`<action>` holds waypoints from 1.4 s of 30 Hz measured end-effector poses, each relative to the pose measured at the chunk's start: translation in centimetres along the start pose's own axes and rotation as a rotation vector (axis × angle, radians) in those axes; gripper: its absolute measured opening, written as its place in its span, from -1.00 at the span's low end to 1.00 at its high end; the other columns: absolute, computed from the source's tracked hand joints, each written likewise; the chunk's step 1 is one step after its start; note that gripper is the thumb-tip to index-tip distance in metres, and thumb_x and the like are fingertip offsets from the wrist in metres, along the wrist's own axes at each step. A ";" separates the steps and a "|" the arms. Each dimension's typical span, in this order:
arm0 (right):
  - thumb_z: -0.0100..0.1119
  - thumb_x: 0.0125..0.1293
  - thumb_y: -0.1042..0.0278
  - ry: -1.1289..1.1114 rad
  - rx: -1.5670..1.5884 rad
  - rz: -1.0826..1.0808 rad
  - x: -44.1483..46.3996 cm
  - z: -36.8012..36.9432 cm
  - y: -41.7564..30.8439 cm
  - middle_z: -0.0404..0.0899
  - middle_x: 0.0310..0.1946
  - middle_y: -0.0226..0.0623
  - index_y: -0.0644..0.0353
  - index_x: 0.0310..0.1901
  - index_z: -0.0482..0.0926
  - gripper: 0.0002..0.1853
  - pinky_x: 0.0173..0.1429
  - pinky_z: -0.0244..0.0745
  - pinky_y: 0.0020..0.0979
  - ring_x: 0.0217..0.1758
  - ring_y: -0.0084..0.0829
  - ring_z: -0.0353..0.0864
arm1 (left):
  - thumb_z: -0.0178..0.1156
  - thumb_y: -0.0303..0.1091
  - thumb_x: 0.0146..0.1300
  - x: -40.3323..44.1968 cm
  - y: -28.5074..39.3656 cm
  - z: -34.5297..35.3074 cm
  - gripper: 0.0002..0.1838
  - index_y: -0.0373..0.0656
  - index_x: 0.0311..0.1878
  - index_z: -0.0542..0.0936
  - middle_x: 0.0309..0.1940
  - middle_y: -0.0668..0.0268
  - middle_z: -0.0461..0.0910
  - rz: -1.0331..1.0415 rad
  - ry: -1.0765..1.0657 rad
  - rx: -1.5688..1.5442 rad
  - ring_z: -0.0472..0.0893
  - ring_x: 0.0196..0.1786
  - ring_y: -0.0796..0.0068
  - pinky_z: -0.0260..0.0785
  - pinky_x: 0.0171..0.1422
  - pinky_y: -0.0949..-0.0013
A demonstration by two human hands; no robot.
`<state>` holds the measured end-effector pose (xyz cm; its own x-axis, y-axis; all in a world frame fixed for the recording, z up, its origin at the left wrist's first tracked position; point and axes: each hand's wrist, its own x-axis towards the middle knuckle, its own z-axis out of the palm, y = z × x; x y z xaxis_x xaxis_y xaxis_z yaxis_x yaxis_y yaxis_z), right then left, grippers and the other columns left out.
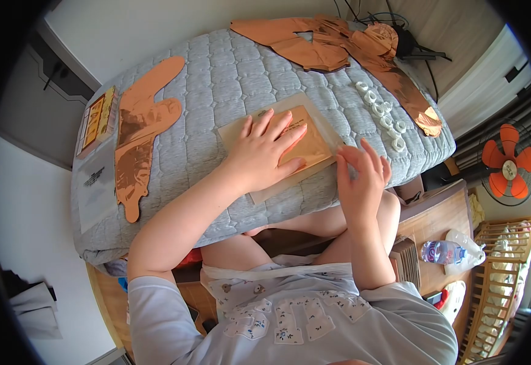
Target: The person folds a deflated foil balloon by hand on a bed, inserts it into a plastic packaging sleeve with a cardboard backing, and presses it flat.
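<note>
On the quilted grey mattress (216, 79) lies a clear plastic bag (265, 193) with a flat copper-coloured folded piece (314, 143) inside it; small dark print shows on the bag. My left hand (265, 151) rests flat on the bag with its fingers spread. At the bag's right corner is my right hand (363, 173), thumb and index finger brought close together by the edge. Whether a bit of the plastic is between those fingertips is too small to tell.
Copper foil balloons lie at left (137, 134) and at the back (320, 42). White rings (378, 109) sit to the right. A printed package (98, 118) and another clear bag (95, 188) are far left. An orange fan (509, 164) and a water bottle (442, 252) stand right.
</note>
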<state>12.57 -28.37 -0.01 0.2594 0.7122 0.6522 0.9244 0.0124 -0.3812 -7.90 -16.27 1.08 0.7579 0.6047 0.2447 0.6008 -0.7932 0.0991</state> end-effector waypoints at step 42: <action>0.19 0.19 -0.58 -0.463 -0.082 -0.342 -2.6 -1.7 -4.5 0.31 0.52 -0.22 -0.33 0.42 0.51 -0.17 0.54 -0.08 0.18 0.61 0.02 0.19 | 0.01 0.02 0.61 2.0 -4.3 -2.4 -0.34 -0.08 0.63 0.22 0.59 0.08 0.30 -0.244 0.279 -1.124 0.26 0.63 0.18 0.01 0.70 -0.02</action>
<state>8.26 -31.46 1.14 -0.1899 0.9102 0.3681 0.9575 0.2545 -0.1354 -9.56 -11.80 3.49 0.4889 0.8228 0.2896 0.0557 -0.3608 0.9310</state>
